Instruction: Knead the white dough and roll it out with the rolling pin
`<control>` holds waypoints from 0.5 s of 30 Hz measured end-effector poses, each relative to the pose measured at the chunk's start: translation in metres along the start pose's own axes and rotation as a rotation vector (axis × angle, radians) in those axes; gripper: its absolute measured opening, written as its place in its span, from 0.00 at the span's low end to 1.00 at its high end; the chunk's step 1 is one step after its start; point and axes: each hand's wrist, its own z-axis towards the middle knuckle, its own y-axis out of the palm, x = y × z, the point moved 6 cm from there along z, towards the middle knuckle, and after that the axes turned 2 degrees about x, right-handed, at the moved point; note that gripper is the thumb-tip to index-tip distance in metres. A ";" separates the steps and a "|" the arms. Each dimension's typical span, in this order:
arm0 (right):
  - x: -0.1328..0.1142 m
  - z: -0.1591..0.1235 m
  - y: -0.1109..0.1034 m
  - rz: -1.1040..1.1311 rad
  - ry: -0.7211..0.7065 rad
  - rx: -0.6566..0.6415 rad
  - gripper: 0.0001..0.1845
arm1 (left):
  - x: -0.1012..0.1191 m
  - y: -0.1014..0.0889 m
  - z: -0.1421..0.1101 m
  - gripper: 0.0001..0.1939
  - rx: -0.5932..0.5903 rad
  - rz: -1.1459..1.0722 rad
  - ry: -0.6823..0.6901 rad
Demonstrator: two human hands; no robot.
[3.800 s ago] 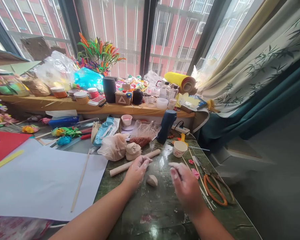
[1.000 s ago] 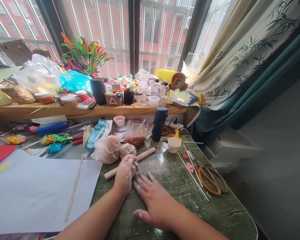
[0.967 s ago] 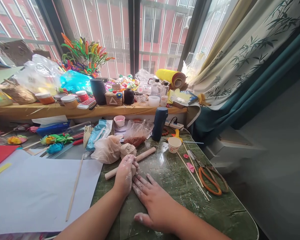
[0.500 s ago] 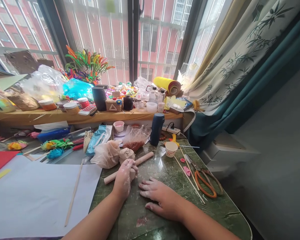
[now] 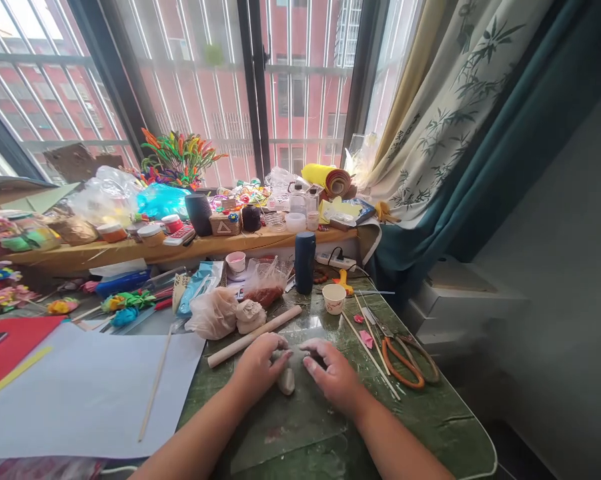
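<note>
A small lump of pale clay (image 5: pixel 287 381) lies on a clear sheet (image 5: pixel 300 427) on the table, just below my left thumb. My left hand (image 5: pixel 261 363) arches over the sheet, fingers curved and thumb apart, holding nothing I can see. Facing it, my right hand (image 5: pixel 333 375) is curled with a gap between thumb and forefinger. Whitish residue coats the fingers of both hands. Beyond my left hand lies a pale rolling pin (image 5: pixel 254 336), slanting up to the right. A larger clay lump (image 5: pixel 251 316) sits behind the pin, against a crumpled plastic bag (image 5: pixel 213 313).
To the right are a paper cup (image 5: pixel 334 299), thin wooden sticks (image 5: pixel 375 360) and orange-handled scissors (image 5: pixel 405 363). A dark blue cylinder (image 5: pixel 305 263) stands behind. White paper (image 5: pixel 95 387) covers the left side. A crowded sill (image 5: pixel 280 241) runs below the window.
My left hand has let the clay lump down onto the sheet and its fingers have spread. My right hand has lifted from lying flat and curled toward the left. The view has tilted upward.
</note>
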 end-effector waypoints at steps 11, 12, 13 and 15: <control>-0.008 -0.007 0.030 -0.406 -0.194 -0.312 0.25 | -0.028 -0.075 -0.019 0.24 0.103 0.402 -0.180; -0.008 -0.006 0.027 -0.408 -0.194 -0.266 0.24 | -0.029 -0.079 -0.019 0.24 0.109 0.445 -0.170; -0.007 -0.004 0.024 -0.414 -0.190 -0.220 0.22 | -0.029 -0.081 -0.019 0.23 0.103 0.492 -0.144; -0.006 -0.002 0.019 -0.437 -0.168 -0.150 0.20 | -0.028 -0.081 -0.017 0.18 0.074 0.587 -0.064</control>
